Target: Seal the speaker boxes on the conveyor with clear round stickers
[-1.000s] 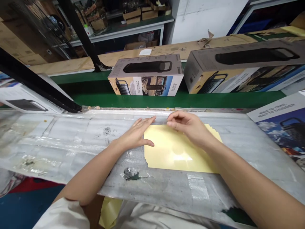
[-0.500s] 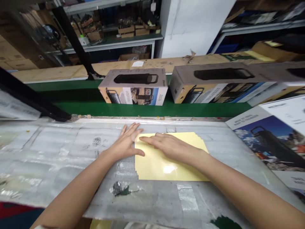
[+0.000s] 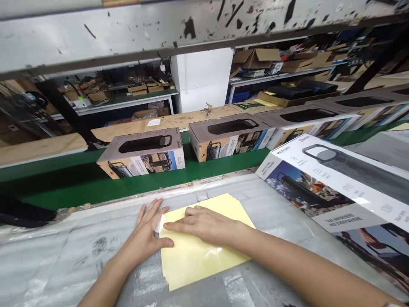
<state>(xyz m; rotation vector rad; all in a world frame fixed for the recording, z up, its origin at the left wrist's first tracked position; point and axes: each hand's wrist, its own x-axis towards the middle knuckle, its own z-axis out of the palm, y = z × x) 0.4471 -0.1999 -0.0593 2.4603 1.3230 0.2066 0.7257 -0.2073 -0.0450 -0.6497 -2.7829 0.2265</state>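
Observation:
A stack of pale yellow sheets (image 3: 194, 268), slightly fanned at the edges, lies on the plastic-covered table. My left hand (image 3: 145, 236) is open at its left edge, fingers spread on the table and thumb resting on the top sheet. Over the sheets is my right hand (image 3: 201, 224), its index finger stretched out and touching near the left edge while the other fingers are bent. A small round, whitish, see-through sticker (image 3: 157, 223) sits between the two hands at that edge, partly overlapping the sheets. The right palm's underside is hidden.
Printed product boxes (image 3: 140, 149) stand in a row on the green surface (image 3: 73, 183) behind the table. A larger white box (image 3: 341, 179) occupies the table's right side. Overhead runs a scuffed metal beam (image 3: 128, 36). A dark post (image 3: 64, 106) rises at left.
The view has tilted up and swung right, bringing the beam and more of the white box into sight. Both hands keep nearly the same places on the sheets.

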